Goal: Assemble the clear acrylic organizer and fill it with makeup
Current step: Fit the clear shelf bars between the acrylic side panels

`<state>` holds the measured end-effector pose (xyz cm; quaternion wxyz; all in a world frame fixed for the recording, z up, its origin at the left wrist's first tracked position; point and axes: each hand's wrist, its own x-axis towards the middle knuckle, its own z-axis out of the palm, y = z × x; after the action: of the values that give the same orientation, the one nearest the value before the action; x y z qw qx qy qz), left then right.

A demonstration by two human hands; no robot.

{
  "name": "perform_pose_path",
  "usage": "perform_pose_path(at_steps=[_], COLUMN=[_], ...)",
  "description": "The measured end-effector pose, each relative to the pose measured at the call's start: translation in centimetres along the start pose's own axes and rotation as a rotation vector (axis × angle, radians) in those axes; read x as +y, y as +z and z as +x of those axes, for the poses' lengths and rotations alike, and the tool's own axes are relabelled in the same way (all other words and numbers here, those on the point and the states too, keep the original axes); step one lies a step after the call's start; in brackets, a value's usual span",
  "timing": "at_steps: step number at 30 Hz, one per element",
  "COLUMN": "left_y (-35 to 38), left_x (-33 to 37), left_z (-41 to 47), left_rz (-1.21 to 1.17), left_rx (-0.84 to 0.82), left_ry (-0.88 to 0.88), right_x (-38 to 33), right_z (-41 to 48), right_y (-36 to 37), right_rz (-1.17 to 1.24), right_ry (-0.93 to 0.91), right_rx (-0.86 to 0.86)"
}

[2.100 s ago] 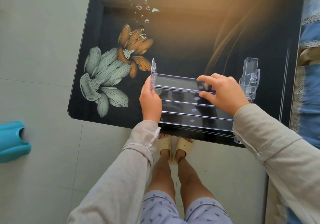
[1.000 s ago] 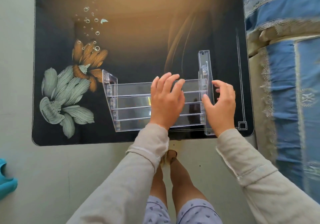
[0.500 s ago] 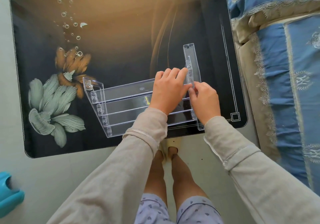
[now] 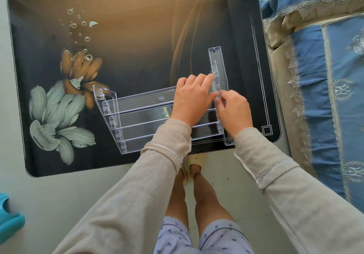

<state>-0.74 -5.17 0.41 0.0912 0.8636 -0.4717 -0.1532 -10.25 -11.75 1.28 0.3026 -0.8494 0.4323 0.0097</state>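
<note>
We saw the clear acrylic organizer [image 4: 141, 114] lying on the dark glass table [image 4: 137, 37], close to the table's near edge and toward its near right corner. Its four stepped shelves ran across the table, joined at one end to the left side panel [image 4: 102, 100], which stood next to the orange flower printed on the table. The right side panel [image 4: 218, 60] stood on edge against the shelves' other ends and reached farther toward the middle of the table than they did. We could not tell whether it had seated in them.

The left hand [image 4: 192, 100] lay flat on the shelves with straight fingers, pressing down, its fingertips touching the right side panel. The right hand [image 4: 233, 112] pinched the same panel between thumb and forefinger from the side nearer the table's right edge. Both arms wore beige sleeves [image 4: 149, 185].

Below the table's near edge stood bare feet [image 4: 192, 170] on a pale floor [image 4: 59, 194]. Blue bedding [image 4: 325, 76] with lace trim lay beyond the table's right edge, and a teal object [image 4: 9, 220] sat on the floor past the table's near left corner.
</note>
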Motion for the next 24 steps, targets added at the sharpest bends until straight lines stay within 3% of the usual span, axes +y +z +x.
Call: perform_pose_path(at_steps=[11,19,24], left_y=[0.4,0.7,0.6], left_x=[-0.2,0.1,-1.5], left_z=[0.2,-0.8,-5.4], left_rz=[-0.051,0.093,0.187], left_rx=[-0.02,-0.029,0.163], left_ry=[-0.018,-0.011,-0.133], right_x=[-0.1,-0.5,0.4], right_z=[-0.2,-0.7,-0.9], right_y=[0.4,0.3,-0.1], right_rz=[0.022,0.022,0.179], right_ry=[0.01,0.034,0.079], right_rx=[-0.005,-0.009,0.004])
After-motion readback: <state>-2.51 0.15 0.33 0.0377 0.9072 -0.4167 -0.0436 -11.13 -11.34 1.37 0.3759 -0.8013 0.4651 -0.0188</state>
